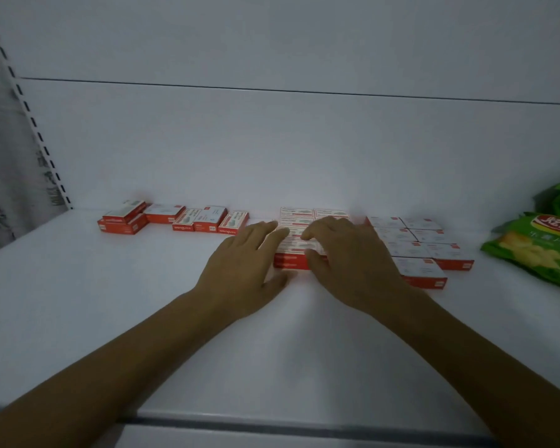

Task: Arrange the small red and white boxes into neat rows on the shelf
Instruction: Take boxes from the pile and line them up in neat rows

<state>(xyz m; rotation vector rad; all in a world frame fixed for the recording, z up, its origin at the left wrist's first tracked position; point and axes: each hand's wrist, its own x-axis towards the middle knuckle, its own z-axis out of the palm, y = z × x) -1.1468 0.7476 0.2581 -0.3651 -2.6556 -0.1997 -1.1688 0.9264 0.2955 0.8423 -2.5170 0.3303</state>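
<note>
Both hands are lying flat, fingers spread, grasping nothing: left hand (pixel 244 266) and right hand (pixel 353 260) are pressing the middle block of boxes (pixel 296 234) on the shelf (pixel 78 302). Risk: uneven pushing is skewing rows or nudging the block beside the right hand (pixel 417 247); loose boxes beyond the left hand (pixel 175 218) are waiting unsorted.

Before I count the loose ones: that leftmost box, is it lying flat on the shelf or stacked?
Stacked. The leftmost box rests tilted atop another box, not flat on the shelf.
</note>
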